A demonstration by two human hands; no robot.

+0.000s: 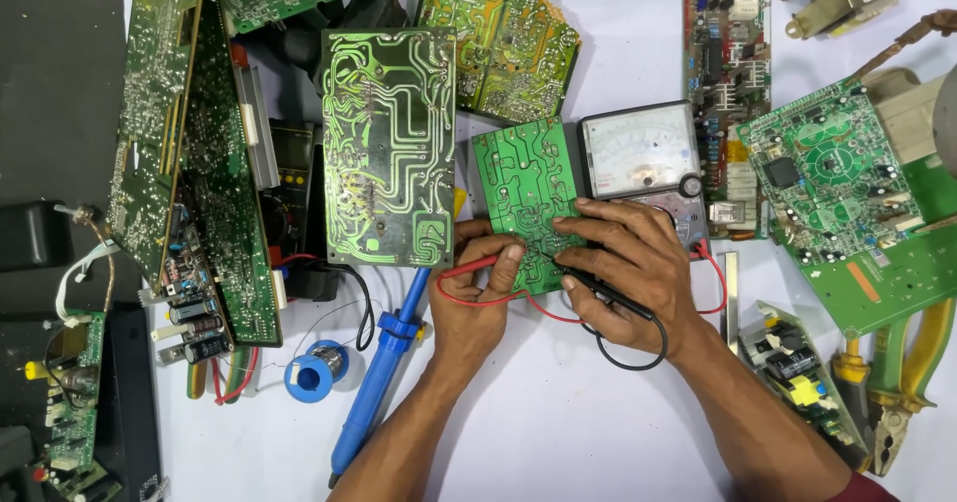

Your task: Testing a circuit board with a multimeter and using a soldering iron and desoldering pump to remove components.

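A small green circuit board (522, 178) lies solder side up in the middle of the white table. My left hand (478, 298) holds a red test probe (469, 266) against the board's lower left edge. The black test probe (608, 296) is in my right hand (628, 273), whose fingers press on the board's lower right part. Red and black leads (608, 347) loop below my hands and run to an analog multimeter (643, 153) just right of the board.
A larger green board (389, 143) lies left of the small one. A blue soldering iron (384, 362) and a solder spool (317, 370) sit lower left. More circuit boards (189, 153) crowd the left, top and right; yellow-handled pliers (897, 382) lie at lower right.
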